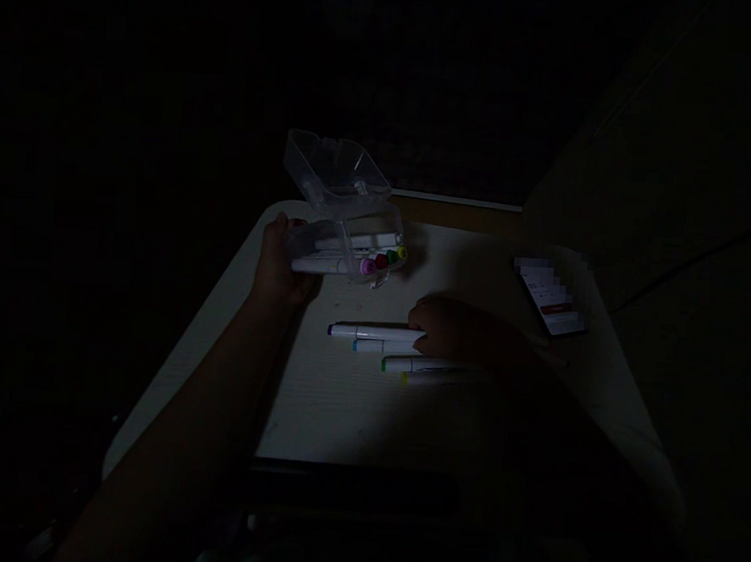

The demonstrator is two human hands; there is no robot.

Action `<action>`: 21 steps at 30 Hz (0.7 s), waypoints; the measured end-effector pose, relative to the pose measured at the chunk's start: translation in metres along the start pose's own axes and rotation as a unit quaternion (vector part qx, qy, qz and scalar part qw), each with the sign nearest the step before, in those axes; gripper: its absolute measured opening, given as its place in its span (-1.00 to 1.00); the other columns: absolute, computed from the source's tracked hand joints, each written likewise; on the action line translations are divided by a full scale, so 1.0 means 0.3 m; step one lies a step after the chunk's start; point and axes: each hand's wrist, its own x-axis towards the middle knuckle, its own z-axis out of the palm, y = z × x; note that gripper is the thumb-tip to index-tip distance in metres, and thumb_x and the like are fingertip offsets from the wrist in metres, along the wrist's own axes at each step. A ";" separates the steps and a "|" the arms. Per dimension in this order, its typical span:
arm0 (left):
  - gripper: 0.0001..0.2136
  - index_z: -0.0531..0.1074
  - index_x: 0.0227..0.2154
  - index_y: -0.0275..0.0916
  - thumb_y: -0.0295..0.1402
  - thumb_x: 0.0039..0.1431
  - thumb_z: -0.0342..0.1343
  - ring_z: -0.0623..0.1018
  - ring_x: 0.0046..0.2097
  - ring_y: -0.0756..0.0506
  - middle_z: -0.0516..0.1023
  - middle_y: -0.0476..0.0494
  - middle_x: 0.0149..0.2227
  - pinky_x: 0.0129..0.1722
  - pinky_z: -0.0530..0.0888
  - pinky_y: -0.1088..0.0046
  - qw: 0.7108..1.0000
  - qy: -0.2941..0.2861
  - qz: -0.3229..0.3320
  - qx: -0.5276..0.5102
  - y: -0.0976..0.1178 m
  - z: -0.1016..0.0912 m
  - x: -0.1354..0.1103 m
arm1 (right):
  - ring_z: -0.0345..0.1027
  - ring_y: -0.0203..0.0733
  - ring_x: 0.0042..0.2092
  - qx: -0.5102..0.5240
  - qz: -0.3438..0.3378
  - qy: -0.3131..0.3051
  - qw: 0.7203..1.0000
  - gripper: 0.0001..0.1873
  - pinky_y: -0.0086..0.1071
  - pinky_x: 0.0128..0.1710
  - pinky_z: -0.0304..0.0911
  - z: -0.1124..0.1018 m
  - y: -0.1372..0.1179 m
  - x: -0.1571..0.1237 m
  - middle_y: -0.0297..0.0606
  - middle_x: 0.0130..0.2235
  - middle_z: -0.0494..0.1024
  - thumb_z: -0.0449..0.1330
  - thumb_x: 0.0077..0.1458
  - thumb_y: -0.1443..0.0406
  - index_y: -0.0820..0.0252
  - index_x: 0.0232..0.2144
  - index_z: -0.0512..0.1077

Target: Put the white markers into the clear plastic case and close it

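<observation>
The scene is very dark. My left hand point(279, 267) grips the left end of a clear plastic marker case point(345, 254), tilted on its side, with its lid point(334, 177) swung open above. Several white markers with coloured caps lie inside the case. My right hand point(455, 332) rests on the white table point(342, 406) over a row of loose white markers point(372, 332), its fingers curled on them. The loose markers have blue, teal, green and yellow caps.
A phone point(549, 296) with a lit screen lies on the table at the right. A dark flat object point(350, 487) lies along the table's near edge. Beyond the table everything is black.
</observation>
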 end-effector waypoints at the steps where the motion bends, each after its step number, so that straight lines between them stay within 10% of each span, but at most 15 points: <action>1: -0.63 0.38 -0.45 -0.28 -0.10 0.29 -0.12 0.46 -0.39 -0.04 0.47 -0.09 -0.46 -0.08 0.39 0.31 1.000 0.010 0.000 0.003 0.001 0.004 -0.003 | 0.39 -0.13 -0.17 -0.001 -0.001 0.004 1.000 -0.72 -0.38 -0.28 0.17 -0.001 0.002 0.001 -0.09 -0.16 0.55 0.11 0.00 0.36 0.28 -0.21 0.50; 21: -0.66 0.32 -0.48 -0.25 -0.09 0.26 -0.06 0.42 -0.37 -0.05 0.40 -0.05 -0.50 -0.15 0.34 0.36 0.999 0.042 0.001 0.006 0.003 0.015 -0.013 | 0.38 -0.23 -0.24 0.068 0.025 0.155 0.985 -0.78 -0.42 -0.26 0.16 -0.073 0.037 -0.038 -0.22 -0.20 0.56 0.14 0.10 0.31 0.21 -0.18 0.46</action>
